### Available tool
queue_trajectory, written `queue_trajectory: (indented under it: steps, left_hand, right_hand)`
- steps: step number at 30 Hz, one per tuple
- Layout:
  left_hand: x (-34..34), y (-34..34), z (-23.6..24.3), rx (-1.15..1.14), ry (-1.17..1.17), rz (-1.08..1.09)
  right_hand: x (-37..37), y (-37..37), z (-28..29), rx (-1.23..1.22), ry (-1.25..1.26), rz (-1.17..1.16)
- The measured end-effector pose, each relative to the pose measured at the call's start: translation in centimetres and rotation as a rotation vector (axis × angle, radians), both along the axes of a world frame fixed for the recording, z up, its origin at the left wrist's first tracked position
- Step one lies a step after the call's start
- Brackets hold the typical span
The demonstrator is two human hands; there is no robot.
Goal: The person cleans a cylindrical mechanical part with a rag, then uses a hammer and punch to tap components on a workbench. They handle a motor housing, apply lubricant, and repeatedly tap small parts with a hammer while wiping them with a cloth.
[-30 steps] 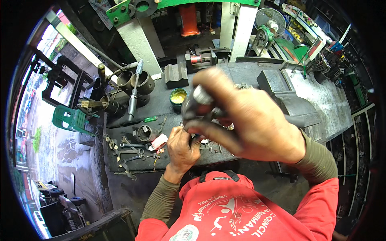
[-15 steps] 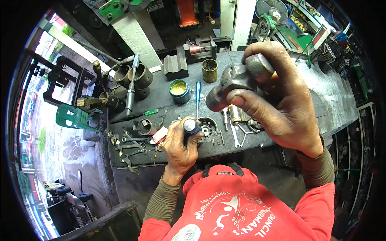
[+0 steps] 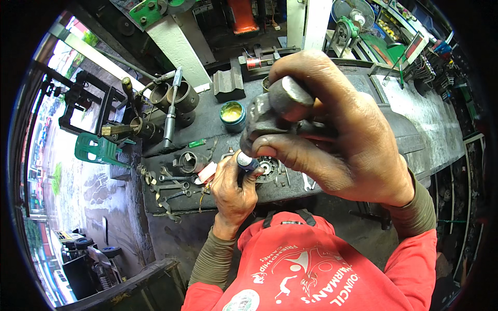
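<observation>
My right hand (image 3: 358,147) grips a ball-peen hammer (image 3: 290,99) close to its head. The hammer is raised near the camera, and its handle is mostly hidden by my fingers. Below and to the left, my left hand (image 3: 232,192) is wrapped round an upright tool with a dark blue handle and a bright metal cap (image 3: 245,159); its lower end is hidden. The hammer head hangs just above and beside this cap, looking close from here. Right behind the left fist, a round metal housing (image 3: 267,171) with a central hole lies on the bench, partly covered.
On the dark bench (image 3: 202,142) stand an open tub of yellow grease (image 3: 233,115) and a V-shaped metal block (image 3: 228,86). Several wrenches (image 3: 174,186) lie at the left front, near a metal ring (image 3: 193,162). Tool-filled pipe holders (image 3: 182,98) stand at the back left.
My right hand has brought the hammer left, nearer the capped tool, and it now covers the blue screwdriver and most of the can behind. My left hand has barely moved.
</observation>
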State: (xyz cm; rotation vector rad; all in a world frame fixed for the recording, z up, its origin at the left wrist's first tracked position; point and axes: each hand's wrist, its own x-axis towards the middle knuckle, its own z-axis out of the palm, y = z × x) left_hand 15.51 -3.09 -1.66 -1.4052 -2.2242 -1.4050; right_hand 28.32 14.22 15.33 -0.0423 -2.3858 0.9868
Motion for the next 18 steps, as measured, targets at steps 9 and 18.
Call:
queue_trajectory:
  steps: [9,18]
  left_hand:
    - [-0.2,-0.1,0.1,0.020,0.100,-0.051]
    - [-0.5,0.0,-0.8,0.120,0.093,-0.077]
  right_hand:
    - [-1.1,-0.7,1.2,0.048,-0.095,0.039]
    - [-2.2,-1.3,0.8,0.267,-0.355,0.063]
